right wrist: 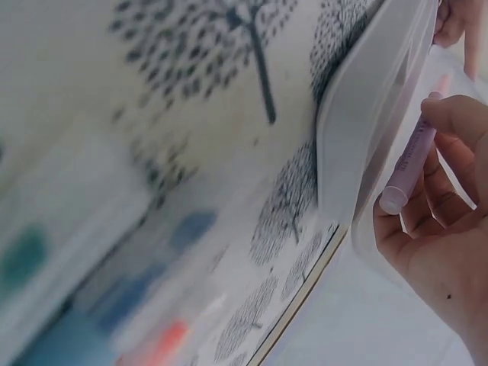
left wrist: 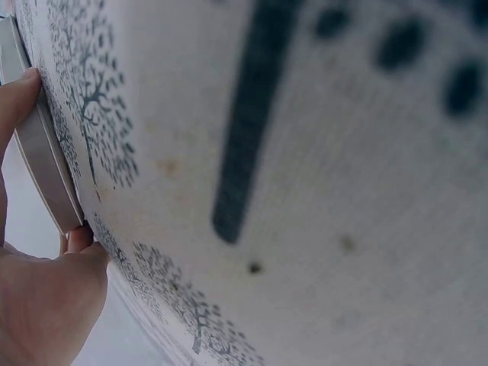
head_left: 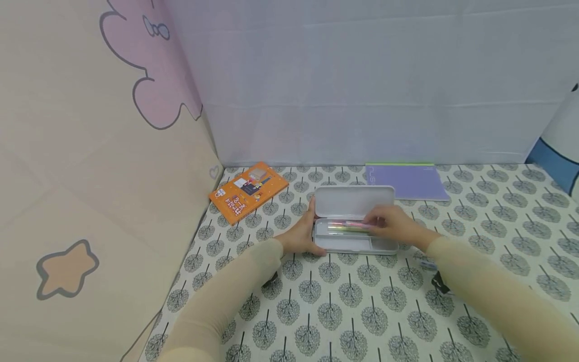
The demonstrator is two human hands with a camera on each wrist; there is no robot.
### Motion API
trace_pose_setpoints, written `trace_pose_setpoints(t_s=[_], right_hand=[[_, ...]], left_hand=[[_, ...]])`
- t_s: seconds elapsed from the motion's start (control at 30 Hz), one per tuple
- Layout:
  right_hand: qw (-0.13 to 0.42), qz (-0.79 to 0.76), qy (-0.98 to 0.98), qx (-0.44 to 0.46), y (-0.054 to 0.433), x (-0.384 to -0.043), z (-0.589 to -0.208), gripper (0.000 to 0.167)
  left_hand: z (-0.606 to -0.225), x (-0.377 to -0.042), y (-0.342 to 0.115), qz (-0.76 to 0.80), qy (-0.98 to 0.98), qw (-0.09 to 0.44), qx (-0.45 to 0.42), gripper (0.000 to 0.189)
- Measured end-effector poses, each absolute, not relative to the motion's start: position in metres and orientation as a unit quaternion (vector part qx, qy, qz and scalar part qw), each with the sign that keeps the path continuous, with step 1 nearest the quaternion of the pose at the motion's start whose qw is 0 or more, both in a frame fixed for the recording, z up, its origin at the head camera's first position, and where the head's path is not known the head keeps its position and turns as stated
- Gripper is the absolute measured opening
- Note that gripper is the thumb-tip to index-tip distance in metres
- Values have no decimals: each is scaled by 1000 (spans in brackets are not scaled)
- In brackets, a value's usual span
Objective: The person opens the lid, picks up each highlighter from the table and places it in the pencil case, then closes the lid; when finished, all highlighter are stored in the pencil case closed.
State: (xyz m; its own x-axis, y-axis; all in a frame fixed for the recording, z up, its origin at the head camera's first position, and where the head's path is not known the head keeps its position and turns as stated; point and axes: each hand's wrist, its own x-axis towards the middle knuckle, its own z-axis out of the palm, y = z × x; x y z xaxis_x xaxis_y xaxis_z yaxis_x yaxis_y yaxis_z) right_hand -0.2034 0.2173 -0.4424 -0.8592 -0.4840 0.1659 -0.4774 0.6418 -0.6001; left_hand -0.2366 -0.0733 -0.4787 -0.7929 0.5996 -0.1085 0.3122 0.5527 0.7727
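A white pencil case (head_left: 342, 245) lies on the cloth with its lid (head_left: 355, 200) raised at the back. Several pink and yellow-green pens (head_left: 340, 229) are in its rear compartment. My left hand (head_left: 299, 236) grips the case's left end, thumb at the front corner; the left wrist view shows this hand (left wrist: 49, 305) against the case's side (left wrist: 46, 164). Over the right part of the case, my right hand (head_left: 392, 223) pinches a lilac marker pen (right wrist: 412, 164) between thumb and fingers. In the head view that hand hides part of the case.
An orange printed book or flat box (head_left: 235, 201) lies at the back left. Behind the case is a purple notebook (head_left: 407, 182). Near the right sleeve lies a small bluish item (head_left: 427, 264). A blurred clear item with coloured parts (right wrist: 114, 297) shows in the right wrist view.
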Motion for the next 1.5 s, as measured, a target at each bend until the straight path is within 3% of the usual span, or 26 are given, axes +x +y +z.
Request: trace_pose_setpoints(t_s=[0.67,1.23,1.5], right_hand=[[34,-318,904,-283,175,-217,-455,18],[24,-348,908,-233,217,-200,-453,50],[47,-378,905,-192,246,-186,-445,55]], left_hand=[[-478,-233,-71,386,860,200,266,158],[-480,-237,-73,398,856,189,271,156],[-481,-239,-74,399,857,186,266,157]])
